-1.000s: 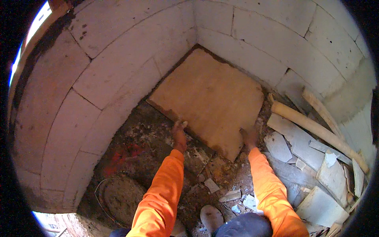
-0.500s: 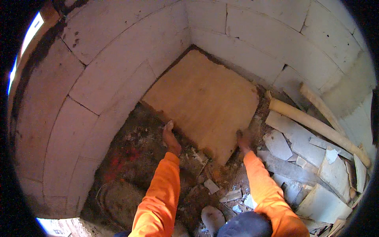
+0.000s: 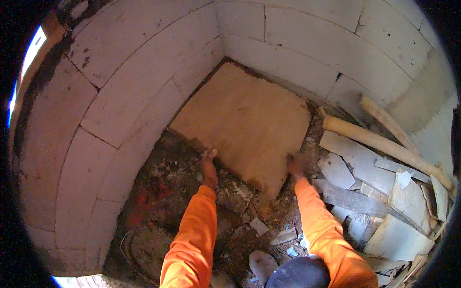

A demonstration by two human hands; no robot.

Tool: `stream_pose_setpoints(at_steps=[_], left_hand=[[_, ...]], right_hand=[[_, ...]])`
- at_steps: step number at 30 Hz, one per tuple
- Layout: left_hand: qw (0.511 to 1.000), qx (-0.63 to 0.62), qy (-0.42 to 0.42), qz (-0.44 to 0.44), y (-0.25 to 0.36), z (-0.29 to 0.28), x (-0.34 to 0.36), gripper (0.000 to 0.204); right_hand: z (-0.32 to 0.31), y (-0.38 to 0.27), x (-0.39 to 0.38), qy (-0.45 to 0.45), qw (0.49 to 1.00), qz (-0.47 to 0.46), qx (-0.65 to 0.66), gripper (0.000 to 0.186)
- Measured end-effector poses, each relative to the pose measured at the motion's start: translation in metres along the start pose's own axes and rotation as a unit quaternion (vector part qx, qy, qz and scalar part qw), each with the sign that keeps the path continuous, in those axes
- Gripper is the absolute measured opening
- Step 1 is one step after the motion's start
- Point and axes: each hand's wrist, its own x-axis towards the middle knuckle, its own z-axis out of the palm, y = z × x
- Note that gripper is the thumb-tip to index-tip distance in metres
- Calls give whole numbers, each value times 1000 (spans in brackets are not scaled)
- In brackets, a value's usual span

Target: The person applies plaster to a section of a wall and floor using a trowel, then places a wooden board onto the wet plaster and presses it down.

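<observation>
Slab (image 3: 245, 120), tan and roughly square, is lying nearly flat in the corner between a left block wall (image 3: 120, 96) and a right block wall (image 3: 297, 48), its far corner pointing into theirs and a narrow dark strip showing along both back edges. You are reaching forward over it in orange sleeves (image 3: 189, 240). Your left hand (image 3: 208, 167) is resting at the slab's near-left edge, its fingers looking loosely bent; you cannot tell from this view whether they are gripping or only touching. Your right hand (image 3: 296, 166) is sitting by the right-hand edge, blurred and shadowed, so how far its fingers are opening, and whether they are holding anything, cannot be told. Judging by the layout, getting the slab into the corner is looking largely done, while moving both hands clear of it is not yet done. Whether it is bedding fully cannot be judged, since its underside is hiding from view. Dark, rough ground (image 3: 177, 158) is showing in front; broken pale pieces (image 3: 398, 240) and a long round pole (image 3: 384, 145) are lying to your right.
</observation>
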Motion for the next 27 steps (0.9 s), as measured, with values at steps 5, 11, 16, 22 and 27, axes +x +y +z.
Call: stream_pose_setpoints(at_steps=[5,11,16,22,27], left_hand=[[998,-58,-23,-30,-10,-1,2,42],[1000,-13,-19,13,-12,-11,4,41],[915,362,-163,68,24,-3,-9,45],[645,675,-314,174,177,-116,-54,53],[902,419,-98,47,345,-162,-217,43]], right_hand=[[18,11,-2,93,992,20,80,35],[14,4,-3,62,988,12,139,40],[4,45,11,3,999,28,33,46],[-24,-50,-38,-84,986,-86,-113,50],[-111,-184,-48,-311,917,-249,30,43]])
